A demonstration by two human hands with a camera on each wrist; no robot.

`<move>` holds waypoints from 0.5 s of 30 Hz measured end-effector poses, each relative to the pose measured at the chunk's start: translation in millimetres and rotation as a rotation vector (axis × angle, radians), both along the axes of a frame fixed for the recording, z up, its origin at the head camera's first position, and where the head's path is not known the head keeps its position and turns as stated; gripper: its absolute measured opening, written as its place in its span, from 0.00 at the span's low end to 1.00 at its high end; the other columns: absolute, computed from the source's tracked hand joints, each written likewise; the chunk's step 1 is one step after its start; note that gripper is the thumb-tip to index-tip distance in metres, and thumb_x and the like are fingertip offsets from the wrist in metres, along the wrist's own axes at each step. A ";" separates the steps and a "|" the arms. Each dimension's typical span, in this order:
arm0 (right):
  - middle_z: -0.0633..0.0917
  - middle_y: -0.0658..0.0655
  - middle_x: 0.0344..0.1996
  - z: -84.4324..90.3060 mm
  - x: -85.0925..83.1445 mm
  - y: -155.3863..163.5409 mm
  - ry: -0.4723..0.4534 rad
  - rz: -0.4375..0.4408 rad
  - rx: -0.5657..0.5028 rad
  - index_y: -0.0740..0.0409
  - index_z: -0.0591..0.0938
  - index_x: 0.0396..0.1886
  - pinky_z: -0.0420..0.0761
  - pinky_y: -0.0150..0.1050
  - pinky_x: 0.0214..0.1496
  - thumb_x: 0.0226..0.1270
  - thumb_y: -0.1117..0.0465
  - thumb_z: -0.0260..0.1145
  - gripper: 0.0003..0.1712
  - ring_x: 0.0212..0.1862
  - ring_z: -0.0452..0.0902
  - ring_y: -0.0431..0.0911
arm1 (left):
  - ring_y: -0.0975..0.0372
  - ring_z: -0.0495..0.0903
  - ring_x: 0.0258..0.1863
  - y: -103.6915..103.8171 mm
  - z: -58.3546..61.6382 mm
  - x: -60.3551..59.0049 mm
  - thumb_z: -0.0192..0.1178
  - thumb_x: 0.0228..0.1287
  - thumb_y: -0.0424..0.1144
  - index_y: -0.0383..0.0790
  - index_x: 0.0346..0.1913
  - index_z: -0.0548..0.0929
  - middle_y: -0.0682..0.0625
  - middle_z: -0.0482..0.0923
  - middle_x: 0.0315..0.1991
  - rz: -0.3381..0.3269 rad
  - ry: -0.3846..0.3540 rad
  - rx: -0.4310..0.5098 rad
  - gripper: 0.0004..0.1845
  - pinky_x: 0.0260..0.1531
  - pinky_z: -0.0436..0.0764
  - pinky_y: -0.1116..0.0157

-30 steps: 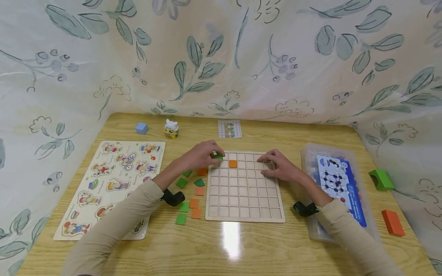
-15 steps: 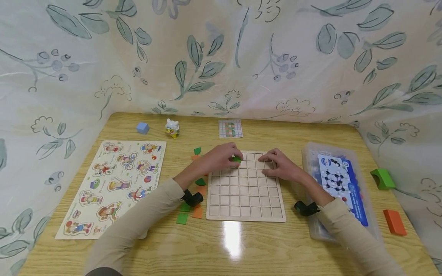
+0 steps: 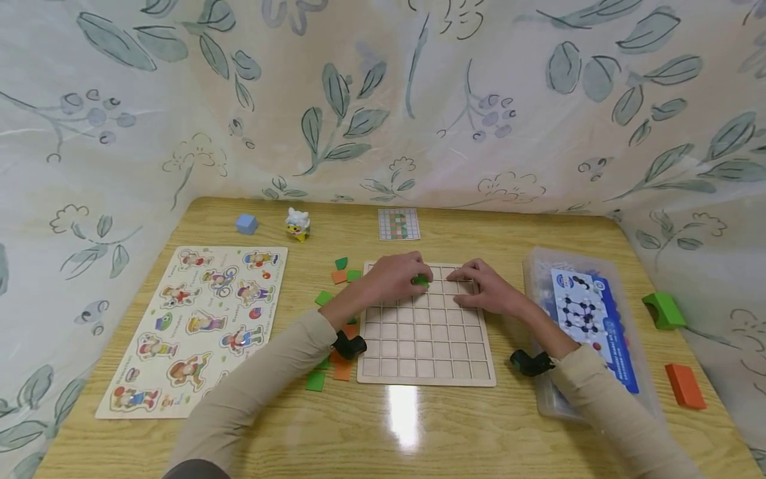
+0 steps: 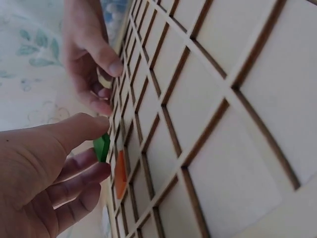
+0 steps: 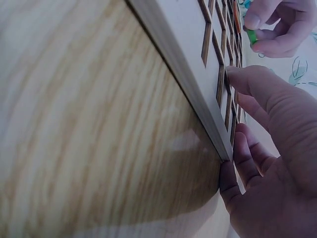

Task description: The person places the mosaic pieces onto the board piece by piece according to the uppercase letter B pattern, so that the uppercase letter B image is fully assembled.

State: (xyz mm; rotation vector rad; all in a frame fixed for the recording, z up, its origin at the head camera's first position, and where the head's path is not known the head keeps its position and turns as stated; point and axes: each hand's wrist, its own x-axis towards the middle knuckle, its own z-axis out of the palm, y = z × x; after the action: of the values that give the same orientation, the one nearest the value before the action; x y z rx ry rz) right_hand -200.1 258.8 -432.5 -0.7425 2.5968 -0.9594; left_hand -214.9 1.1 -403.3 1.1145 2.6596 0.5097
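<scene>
Green tile (image 3: 421, 281) is sitting farther right over the gridded board (image 3: 421, 332) than before, left hand (image 3: 396, 277) pinching it; right hand (image 3: 489, 289) is resting there, grip apart.

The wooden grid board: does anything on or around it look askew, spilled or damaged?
Nothing looks spilled or damaged. Only the loose green and orange tiles left of the board look untidy, lying at mixed angles.

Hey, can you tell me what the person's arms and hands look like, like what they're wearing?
The left hand and right hand are bare, with no gloves. Both arms wear plain beige long sleeves, the left sleeve and right sleeve ending short of the hands. Near each cuff sits a small, dark device: left device, right device.
</scene>
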 end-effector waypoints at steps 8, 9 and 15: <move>0.71 0.62 0.50 -0.5 -0.5 0.4 -0.001 0.002 0.001 0.56 0.79 0.57 0.64 0.43 0.47 0.64 0.60 0.68 0.21 0.47 0.62 0.49 | 0.65 0.74 0.33 1.6 -6.8 -0.3 0.59 0.68 0.47 0.54 0.49 0.85 0.54 0.76 0.43 0.009 0.046 0.008 0.11 0.28 0.72 0.70; 0.71 0.62 0.50 -0.7 -0.5 0.4 0.000 -0.001 0.003 0.56 0.79 0.57 0.64 0.43 0.47 0.64 0.60 0.68 0.21 0.47 0.62 0.49 | 0.65 0.74 0.33 1.8 -7.2 -0.5 0.59 0.68 0.47 0.54 0.49 0.85 0.54 0.77 0.43 0.006 0.056 0.012 0.11 0.28 0.72 0.70; 0.71 0.62 0.49 -1.2 -0.8 0.0 0.010 -0.002 0.006 0.56 0.80 0.56 0.65 0.42 0.47 0.63 0.60 0.69 0.21 0.47 0.62 0.48 | 0.65 0.74 0.35 3.2 -6.5 -0.5 0.60 0.68 0.44 0.51 0.48 0.86 0.53 0.78 0.43 -0.024 0.045 0.052 0.10 0.31 0.74 0.69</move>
State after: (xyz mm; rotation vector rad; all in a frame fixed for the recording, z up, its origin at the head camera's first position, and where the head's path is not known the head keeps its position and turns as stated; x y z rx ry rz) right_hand -200.9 258.8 -433.7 -0.7450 2.6083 -0.9505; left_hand -215.4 4.3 -409.8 1.1844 2.6818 0.5583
